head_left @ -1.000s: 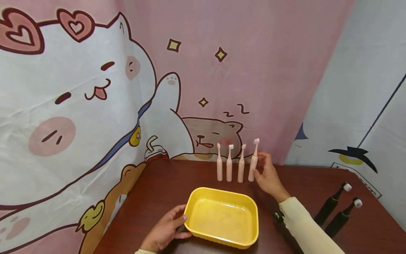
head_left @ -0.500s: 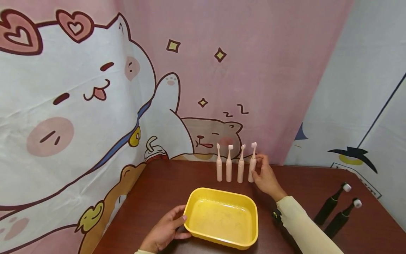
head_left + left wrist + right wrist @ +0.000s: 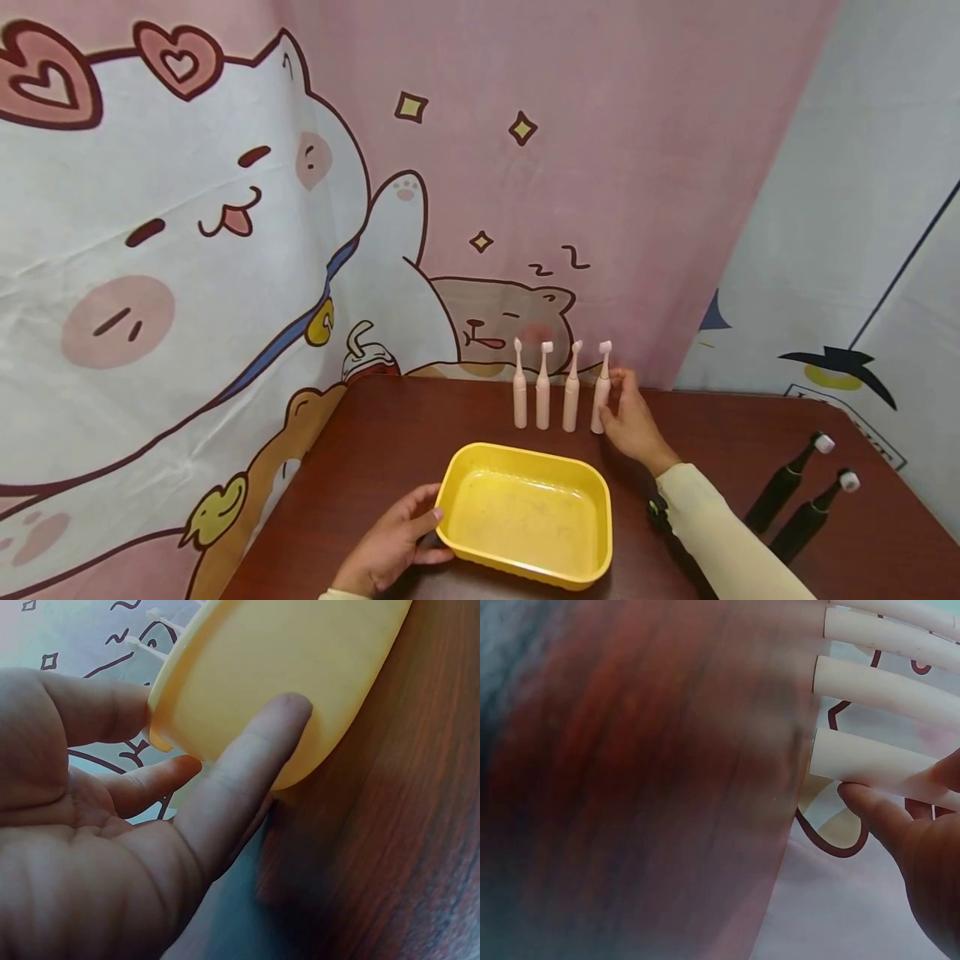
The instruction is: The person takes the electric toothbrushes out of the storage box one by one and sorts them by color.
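Pale pink electric toothbrushes, several of them, stand upright in a row behind a yellow plastic tray (image 3: 525,575) on the table. My right hand (image 3: 633,425) pinches the handle of the rightmost toothbrush (image 3: 601,407) between thumb and fingers; its base is at the tabletop. In the right wrist view the thumb lies along that toothbrush's handle (image 3: 862,761), with the other handles (image 3: 885,686) beside it. At the tray's left side, my left hand (image 3: 397,533) holds the wall, the thumb (image 3: 247,761) on one face and other fingers around the edge. The tray's inside is bare.
Two black electric toothbrushes (image 3: 776,496) with white heads stand at the right of the dark wood table (image 3: 360,450). A cartoon-printed cloth (image 3: 637,167) hangs directly behind the table's far edge.
The rightmost pink toothbrush has come lower and straighter, from slightly tilted to upright in line with the others. My right hand has shifted slightly with it; the left hand and tray stay put.
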A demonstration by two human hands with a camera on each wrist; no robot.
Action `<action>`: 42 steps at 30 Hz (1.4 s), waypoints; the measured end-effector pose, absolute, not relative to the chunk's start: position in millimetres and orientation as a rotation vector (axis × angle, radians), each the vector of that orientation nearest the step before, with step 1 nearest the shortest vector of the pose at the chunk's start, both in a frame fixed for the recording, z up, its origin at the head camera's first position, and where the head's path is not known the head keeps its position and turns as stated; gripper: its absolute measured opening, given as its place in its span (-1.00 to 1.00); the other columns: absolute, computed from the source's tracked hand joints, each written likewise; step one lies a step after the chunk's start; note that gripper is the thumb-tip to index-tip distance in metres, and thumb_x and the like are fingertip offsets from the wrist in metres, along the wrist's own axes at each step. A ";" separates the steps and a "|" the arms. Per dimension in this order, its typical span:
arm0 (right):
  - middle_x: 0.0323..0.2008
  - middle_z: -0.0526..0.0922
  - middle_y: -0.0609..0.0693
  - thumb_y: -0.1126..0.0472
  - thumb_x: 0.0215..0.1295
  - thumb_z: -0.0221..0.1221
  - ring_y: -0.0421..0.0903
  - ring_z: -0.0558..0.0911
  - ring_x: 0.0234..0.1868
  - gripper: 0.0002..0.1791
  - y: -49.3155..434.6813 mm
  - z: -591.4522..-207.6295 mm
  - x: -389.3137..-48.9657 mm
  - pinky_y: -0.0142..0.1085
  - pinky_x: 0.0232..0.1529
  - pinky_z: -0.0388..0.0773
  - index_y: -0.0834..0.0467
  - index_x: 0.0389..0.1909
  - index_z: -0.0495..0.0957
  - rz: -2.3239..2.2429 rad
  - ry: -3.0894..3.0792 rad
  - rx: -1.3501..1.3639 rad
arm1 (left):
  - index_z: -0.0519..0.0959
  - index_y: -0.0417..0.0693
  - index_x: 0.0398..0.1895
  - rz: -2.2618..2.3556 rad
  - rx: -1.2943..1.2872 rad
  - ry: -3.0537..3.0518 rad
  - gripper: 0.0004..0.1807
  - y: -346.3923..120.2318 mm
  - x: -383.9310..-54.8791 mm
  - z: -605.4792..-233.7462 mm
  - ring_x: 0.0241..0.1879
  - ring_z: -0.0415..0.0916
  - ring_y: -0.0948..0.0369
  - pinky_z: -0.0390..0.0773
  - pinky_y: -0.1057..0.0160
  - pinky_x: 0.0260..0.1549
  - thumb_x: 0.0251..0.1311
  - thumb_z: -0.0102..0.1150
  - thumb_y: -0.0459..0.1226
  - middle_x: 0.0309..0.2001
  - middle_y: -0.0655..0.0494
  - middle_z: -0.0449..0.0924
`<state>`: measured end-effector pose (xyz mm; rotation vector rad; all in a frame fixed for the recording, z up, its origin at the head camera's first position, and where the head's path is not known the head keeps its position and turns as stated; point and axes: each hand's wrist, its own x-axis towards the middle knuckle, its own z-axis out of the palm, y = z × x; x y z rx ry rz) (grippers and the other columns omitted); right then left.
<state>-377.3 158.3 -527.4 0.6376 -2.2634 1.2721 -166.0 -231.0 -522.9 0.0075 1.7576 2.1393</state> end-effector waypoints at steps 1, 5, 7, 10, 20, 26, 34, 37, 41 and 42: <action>-0.02 0.55 0.32 0.65 0.15 0.24 0.23 0.59 -0.02 -0.30 158.2 -528.0 -377.2 -0.21 0.02 0.51 0.37 0.29 0.19 1.268 -2.271 0.634 | 0.15 -0.32 0.59 2.138 0.005 1.757 -0.40 -230.9 -165.7 -522.9 0.19 0.63 -0.06 0.79 -0.07 -0.03 0.64 0.00 -0.24 0.51 -0.37 0.21; -0.02 0.53 0.32 0.64 0.14 0.25 0.23 0.59 -0.03 -0.29 157.9 -530.0 -377.8 -0.09 0.00 0.51 0.37 0.29 0.18 1.265 -2.285 0.621 | 0.15 -0.32 0.58 2.138 -0.002 1.753 -0.40 -230.0 -165.0 -522.3 0.20 0.62 -0.06 0.78 -0.08 -0.03 0.64 0.00 -0.24 0.51 -0.37 0.20; -0.01 0.52 0.33 0.64 0.14 0.24 0.24 0.59 -0.03 -0.29 157.7 -530.4 -378.4 -0.26 0.00 0.50 0.37 0.29 0.18 1.275 -2.287 0.619 | 0.15 -0.33 0.59 2.138 -0.002 1.750 -0.40 -229.8 -164.9 -522.0 0.22 0.61 -0.07 0.78 -0.09 -0.02 0.65 -0.01 -0.25 0.52 -0.38 0.19; -0.01 0.53 0.34 0.64 0.15 0.24 0.25 0.59 -0.02 -0.30 157.4 -530.9 -380.1 -0.38 0.01 0.46 0.37 0.29 0.18 1.280 -2.288 0.615 | 0.14 -0.33 0.59 2.138 -0.005 1.749 -0.40 -229.8 -164.7 -521.3 0.24 0.60 -0.08 0.78 -0.09 -0.02 0.65 -0.01 -0.25 0.53 -0.38 0.18; -0.05 0.53 0.32 0.67 0.14 0.22 0.22 0.60 -0.04 -0.31 158.6 -531.4 -382.5 0.14 0.00 0.56 0.36 0.26 0.16 1.275 -2.309 0.613 | 0.13 -0.34 0.59 2.143 0.015 1.750 -0.40 -230.2 -166.0 -522.1 0.24 0.60 -0.08 0.77 -0.10 -0.01 0.65 -0.02 -0.25 0.53 -0.40 0.18; -0.05 0.54 0.33 0.65 0.14 0.23 0.21 0.59 -0.08 -0.30 158.0 -529.8 -380.6 0.08 -0.02 0.55 0.35 0.26 0.15 1.249 -2.317 0.623 | 0.15 -0.31 0.59 2.134 -0.010 1.760 -0.38 -230.5 -165.8 -525.1 0.25 0.60 -0.07 0.78 -0.11 -0.01 0.64 0.02 -0.22 0.53 -0.36 0.20; -0.02 0.54 0.37 0.62 0.17 0.23 0.22 0.60 -0.06 -0.30 158.7 -530.3 -379.3 0.09 0.02 0.56 0.36 0.28 0.13 1.232 -2.356 0.611 | 0.15 -0.29 0.60 2.134 -0.020 1.764 -0.37 -230.3 -165.6 -527.2 0.24 0.60 -0.07 0.78 -0.09 -0.03 0.63 0.04 -0.20 0.53 -0.34 0.21; 0.01 0.54 0.40 0.63 0.18 0.23 0.25 0.60 -0.04 -0.30 159.5 -531.7 -379.9 0.16 0.05 0.56 0.37 0.29 0.12 1.218 -2.354 0.619 | 0.15 -0.30 0.60 2.138 -0.025 1.762 -0.36 -230.2 -165.3 -527.1 0.24 0.60 -0.07 0.79 -0.09 -0.03 0.63 0.05 -0.20 0.53 -0.35 0.21; 0.06 0.52 0.44 0.62 0.21 0.22 0.30 0.59 0.01 -0.29 160.2 -533.1 -381.3 0.22 0.12 0.56 0.37 0.32 0.11 1.219 -2.365 0.625 | 0.16 -0.31 0.59 2.144 -0.026 1.761 -0.36 -230.2 -164.9 -526.9 0.24 0.60 -0.07 0.78 -0.09 -0.03 0.63 0.05 -0.20 0.52 -0.35 0.22; 0.07 0.51 0.44 0.62 0.22 0.21 0.31 0.58 0.02 -0.29 160.4 -533.3 -381.6 0.22 0.13 0.55 0.37 0.33 0.11 1.219 -2.369 0.626 | 0.16 -0.31 0.59 2.146 -0.023 1.759 -0.36 -230.2 -164.9 -526.9 0.25 0.60 -0.07 0.78 -0.09 -0.03 0.63 0.05 -0.20 0.52 -0.35 0.22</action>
